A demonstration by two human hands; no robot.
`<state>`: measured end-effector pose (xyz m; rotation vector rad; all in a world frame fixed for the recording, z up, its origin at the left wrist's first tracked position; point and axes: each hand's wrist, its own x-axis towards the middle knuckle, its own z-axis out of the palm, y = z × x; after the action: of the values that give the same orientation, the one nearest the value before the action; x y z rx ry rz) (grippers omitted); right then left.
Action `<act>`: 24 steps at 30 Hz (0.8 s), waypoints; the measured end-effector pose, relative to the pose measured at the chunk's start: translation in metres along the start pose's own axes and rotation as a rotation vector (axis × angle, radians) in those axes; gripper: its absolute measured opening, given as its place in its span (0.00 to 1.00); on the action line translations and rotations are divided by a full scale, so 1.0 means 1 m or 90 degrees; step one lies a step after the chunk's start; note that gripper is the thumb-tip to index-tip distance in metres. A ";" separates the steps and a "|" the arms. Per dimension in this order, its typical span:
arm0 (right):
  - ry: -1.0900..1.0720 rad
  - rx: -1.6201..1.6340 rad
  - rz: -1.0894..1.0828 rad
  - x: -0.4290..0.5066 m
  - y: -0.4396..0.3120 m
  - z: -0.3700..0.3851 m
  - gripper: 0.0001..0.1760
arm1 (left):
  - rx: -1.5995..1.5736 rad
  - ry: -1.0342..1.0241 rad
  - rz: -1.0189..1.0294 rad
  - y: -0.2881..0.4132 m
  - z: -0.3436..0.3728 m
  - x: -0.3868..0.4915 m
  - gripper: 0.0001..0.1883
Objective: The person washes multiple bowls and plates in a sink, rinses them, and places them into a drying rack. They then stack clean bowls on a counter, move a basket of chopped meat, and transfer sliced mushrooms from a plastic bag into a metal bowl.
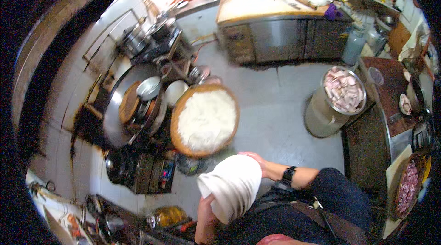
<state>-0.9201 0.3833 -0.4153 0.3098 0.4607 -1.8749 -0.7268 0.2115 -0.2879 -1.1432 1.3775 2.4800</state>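
Between my two hands is a white ridged bundle (234,183), which looks like a stack of nested bowls; motion blur hides its exact kind. My left hand (207,207) grips its lower left side, thumb near the rim. Round its far upper side wraps my right hand (253,159), its fingers partly hidden behind the white stack. A dark watch (288,175) is on my right wrist. Just beyond the stack, a round, brown-rimmed tray or basket (235,107) holds a broad white mass (205,119), its surface uneven.
A tall metal pot (318,121) full of pale raw meat pieces (344,90) stands at right, beside a brown-topped counter (379,86). Chopped meat (408,186) lies farther right. A large wok (115,121) is at left. Across the grey floor (272,103) stands a metal-fronted worktable (279,40).
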 end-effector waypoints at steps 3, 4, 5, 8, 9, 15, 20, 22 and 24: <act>0.035 0.028 -0.167 -0.062 -0.086 -0.012 0.20 | 0.232 -0.233 0.199 0.030 0.093 0.045 0.25; 0.058 0.064 -0.185 -0.074 -0.109 -0.023 0.20 | 0.242 -0.305 0.162 0.036 0.114 0.074 0.25; 0.087 0.095 -0.203 -0.085 -0.136 -0.034 0.21 | 0.102 -0.339 -0.023 0.049 0.153 0.097 0.25; 0.161 0.054 -0.391 -0.113 -0.185 -0.056 0.25 | -0.028 -0.357 -0.238 0.052 0.229 0.179 0.27; 0.169 0.064 -0.431 -0.119 -0.197 -0.064 0.26 | -0.082 -0.373 -0.328 0.062 0.259 0.197 0.27; 0.336 0.033 -0.584 -0.100 -0.312 -0.049 0.25 | -0.005 -0.496 -0.405 0.088 0.365 0.340 0.26; 0.421 0.035 -0.661 -0.072 -0.428 -0.032 0.25 | 0.128 -0.845 -0.023 0.134 0.444 0.463 0.22; 0.443 0.053 -0.675 -0.052 -0.477 -0.029 0.25 | 0.123 -0.810 -0.039 0.179 0.481 0.497 0.22; 0.449 0.065 -0.686 -0.027 -0.528 -0.028 0.25 | 0.006 -0.621 -0.520 0.214 0.528 0.542 0.21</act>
<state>-1.4076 0.5766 -0.3422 0.9394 1.1734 -2.8119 -1.5022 0.3404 -0.3201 -0.2441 0.4838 1.9047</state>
